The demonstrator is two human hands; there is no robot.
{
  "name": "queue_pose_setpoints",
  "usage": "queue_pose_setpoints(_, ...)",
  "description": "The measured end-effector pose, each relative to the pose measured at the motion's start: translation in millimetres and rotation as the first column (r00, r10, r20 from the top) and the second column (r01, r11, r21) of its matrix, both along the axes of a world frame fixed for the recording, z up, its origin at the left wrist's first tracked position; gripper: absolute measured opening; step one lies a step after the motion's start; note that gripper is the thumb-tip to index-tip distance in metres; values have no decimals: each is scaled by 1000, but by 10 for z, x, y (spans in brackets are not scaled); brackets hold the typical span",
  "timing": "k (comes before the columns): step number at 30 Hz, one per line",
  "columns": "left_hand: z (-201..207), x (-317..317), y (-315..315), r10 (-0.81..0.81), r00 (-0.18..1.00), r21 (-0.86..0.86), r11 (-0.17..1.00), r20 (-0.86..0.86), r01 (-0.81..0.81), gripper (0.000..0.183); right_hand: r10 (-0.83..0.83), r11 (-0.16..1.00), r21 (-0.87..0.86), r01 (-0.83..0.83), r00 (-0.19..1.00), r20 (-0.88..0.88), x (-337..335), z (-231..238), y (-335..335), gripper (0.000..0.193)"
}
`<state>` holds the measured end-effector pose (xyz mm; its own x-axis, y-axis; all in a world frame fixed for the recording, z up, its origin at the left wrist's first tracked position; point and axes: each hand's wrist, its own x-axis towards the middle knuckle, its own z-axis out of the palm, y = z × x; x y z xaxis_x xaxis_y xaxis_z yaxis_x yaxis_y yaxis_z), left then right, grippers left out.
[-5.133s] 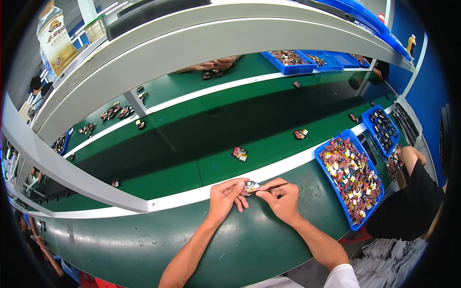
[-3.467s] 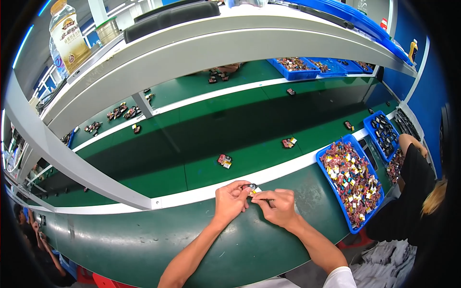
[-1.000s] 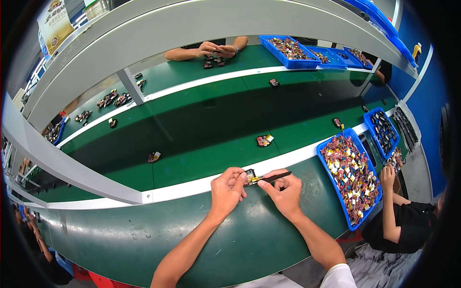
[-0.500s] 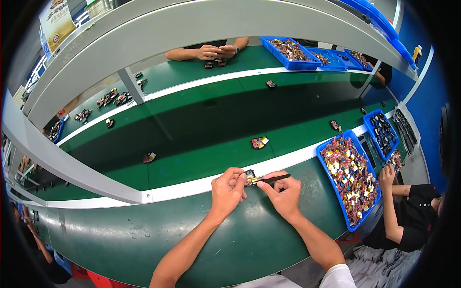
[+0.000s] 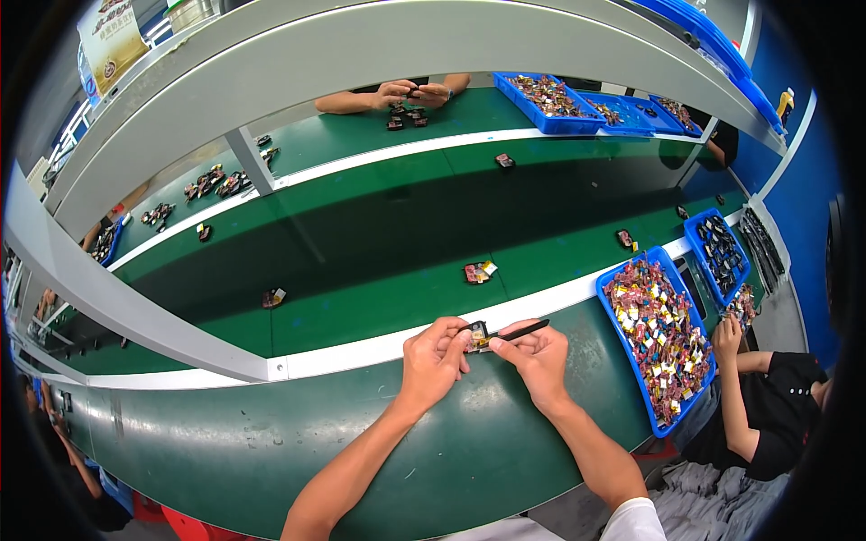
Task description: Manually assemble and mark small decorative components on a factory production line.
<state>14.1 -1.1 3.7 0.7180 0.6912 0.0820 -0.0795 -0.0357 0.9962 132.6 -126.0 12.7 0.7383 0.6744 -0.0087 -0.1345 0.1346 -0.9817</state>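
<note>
Over the near edge of the green workbench (image 5: pixel 361 442), my left hand (image 5: pixel 431 361) pinches a small black plastic casing (image 5: pixel 478 330) with small parts inside, one of them yellowish. Closed around a slim black tool (image 5: pixel 525 330), my right hand (image 5: pixel 539 363) is just right of the casing. The tool looks like tweezers, but its tips are too small to make out. Its lower end meets the casing, and its other end points up and right. My fingers hide part of the casing.
A blue tray (image 5: pixel 651 413) heaped with small wired parts stands to my right. Beyond the white rail, the green belt (image 5: pixel 379 311) carries scattered units like this casing (image 5: pixel 480 272). Co-workers sit opposite and at right. A grey frame post (image 5: pixel 153 307) rises at left.
The units on the belt have shifted slightly left. My right hand has tilted the black tool's free end a little higher, while the casing stays in my left hand.
</note>
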Motion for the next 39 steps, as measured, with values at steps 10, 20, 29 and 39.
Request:
queue_pose_setpoints(10, -24, -4, -9, 37, 999, 25, 999, -11, -37, 20, 15, 1000, 4, -15, 1000, 19, 2, 6, -4, 17)
queue_pose_setpoints(20, -41, -32, 86, -101, 995, -85, 991, -16, 99, 24, 5, 996, 90, -13, 997, 82, 7, -55, 0, 17)
queue_pose_setpoints(29, -34, -54, 121, -167, 986, -124, 978, 4, 166, 25, 7, 1000, 24, -15, 956, 292, -20, -35, -11, 13)
queue_pose_setpoints(39, -16, -61, 108, -173, 985, -144, 974, 15, 173, 26, -10, 1000, 14, 6, 954, 299, -39, -68, -17, 12)
